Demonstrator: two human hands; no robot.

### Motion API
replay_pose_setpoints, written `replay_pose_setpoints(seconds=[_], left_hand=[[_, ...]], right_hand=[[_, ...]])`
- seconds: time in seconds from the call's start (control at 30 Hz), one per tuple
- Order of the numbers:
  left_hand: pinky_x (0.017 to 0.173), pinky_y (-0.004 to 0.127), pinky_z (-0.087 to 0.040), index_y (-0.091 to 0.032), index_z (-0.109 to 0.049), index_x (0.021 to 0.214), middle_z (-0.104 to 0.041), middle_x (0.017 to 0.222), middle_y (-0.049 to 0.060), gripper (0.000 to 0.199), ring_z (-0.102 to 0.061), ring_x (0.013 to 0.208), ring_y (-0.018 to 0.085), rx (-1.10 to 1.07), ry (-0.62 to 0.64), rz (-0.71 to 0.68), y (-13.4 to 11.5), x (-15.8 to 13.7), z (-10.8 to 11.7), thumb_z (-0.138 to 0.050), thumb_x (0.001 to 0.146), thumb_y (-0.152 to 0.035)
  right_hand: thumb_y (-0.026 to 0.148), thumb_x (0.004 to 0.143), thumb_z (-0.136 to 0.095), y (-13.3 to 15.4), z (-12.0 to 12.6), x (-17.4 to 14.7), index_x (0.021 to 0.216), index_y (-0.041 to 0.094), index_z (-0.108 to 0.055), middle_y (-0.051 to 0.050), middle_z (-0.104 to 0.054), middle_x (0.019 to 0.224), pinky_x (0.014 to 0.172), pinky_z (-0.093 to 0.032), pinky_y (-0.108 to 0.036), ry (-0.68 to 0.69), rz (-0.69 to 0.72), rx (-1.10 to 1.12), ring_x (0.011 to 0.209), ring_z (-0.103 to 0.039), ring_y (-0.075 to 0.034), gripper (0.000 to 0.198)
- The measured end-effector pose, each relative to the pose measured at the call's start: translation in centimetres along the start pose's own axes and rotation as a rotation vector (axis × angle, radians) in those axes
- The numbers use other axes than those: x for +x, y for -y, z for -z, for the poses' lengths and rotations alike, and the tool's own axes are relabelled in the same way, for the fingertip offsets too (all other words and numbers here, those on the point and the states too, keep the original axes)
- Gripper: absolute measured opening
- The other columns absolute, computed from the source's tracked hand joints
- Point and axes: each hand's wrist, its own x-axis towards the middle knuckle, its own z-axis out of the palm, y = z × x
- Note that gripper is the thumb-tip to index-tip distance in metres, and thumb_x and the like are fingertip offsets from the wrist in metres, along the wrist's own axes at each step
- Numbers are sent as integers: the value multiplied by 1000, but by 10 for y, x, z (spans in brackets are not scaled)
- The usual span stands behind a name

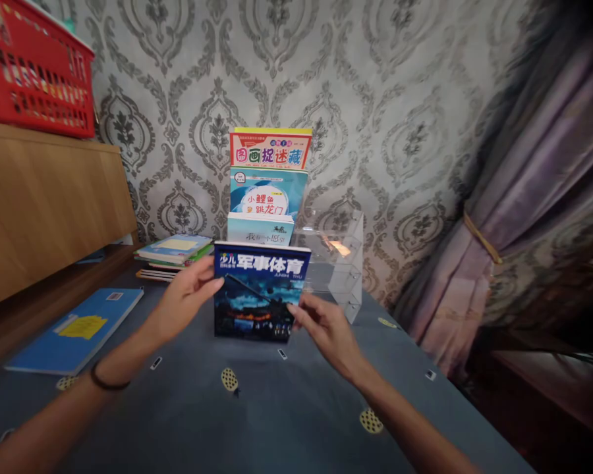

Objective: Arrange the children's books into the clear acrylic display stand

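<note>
A dark blue book (pixel 257 299) with a tank on its cover stands upright in front of a clear acrylic book rack (pixel 348 263). Its left edge is gripped by my left hand (pixel 190 293), thumb on the front cover. My right hand (pixel 323 326) pinches the lower right edge, thumb also on the cover. Behind it in the rack, rising in tiers, are a pale blue book (pixel 259 230), a teal book (pixel 271 191) and a red-bordered book (pixel 271 150). The fingers behind the dark blue book are partly hidden.
A stack of books (pixel 175 250) lies left of the rack, with a blue book (pixel 82 329) flat nearer to me. A red basket (pixel 34 72) sits on a wooden cabinet (pixel 54 204) at the left. A tied curtain (pixel 479 224) hangs right of the cloth-covered table (pixel 192 421).
</note>
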Motion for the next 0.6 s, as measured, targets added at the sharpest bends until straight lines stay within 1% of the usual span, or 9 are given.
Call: replay_pose_setpoints(seconds=[0.1, 0.23, 0.37, 0.5, 0.6], left_hand=[[93, 40, -54, -18, -63, 119, -74, 108, 8, 36, -69, 99, 23, 100, -71, -183, -4, 22, -2, -64, 91, -40], [89, 36, -53, -18, -60, 119, -72, 109, 7, 30, -67, 99, 21, 219, -131, -292, -6, 34, -4, -59, 95, -35], [85, 32, -51, -19, -60, 112, -70, 104, 5, 21, -66, 96, 19, 333, -178, -330, -3, 34, -3, -56, 95, -32], [78, 30, -50, -19, -60, 101, -67, 93, 3, 16, -64, 87, 18, 466, -224, -323, 5, 32, 0, -55, 95, -33], [73, 29, -49, -19, -59, 94, -65, 88, 2, 13, -61, 80, 18, 557, -236, -318, 12, 30, 1, -55, 94, -32]], right_hand=[[47, 95, -53, 4, 8, 17, 70, 21, -55, 0, -58, 64, 57, -45, -25, -142, 123, -159, 60, -57, -15, 36], [43, 97, -51, -3, 9, 33, 76, 21, -58, -2, -60, 69, 60, -46, -27, -249, 230, -270, 65, -59, -17, 31], [41, 99, -49, -15, 5, 41, 84, 22, -60, -3, -60, 74, 66, -49, -29, -279, 280, -291, 69, -59, -18, 27], [36, 99, -50, -24, -2, 41, 85, 22, -61, -4, -58, 82, 69, -51, -30, -321, 327, -287, 77, -58, -19, 23], [34, 99, -50, -32, -7, 39, 87, 22, -62, -5, -57, 87, 69, -51, -30, -336, 328, -282, 79, -59, -19, 21]])
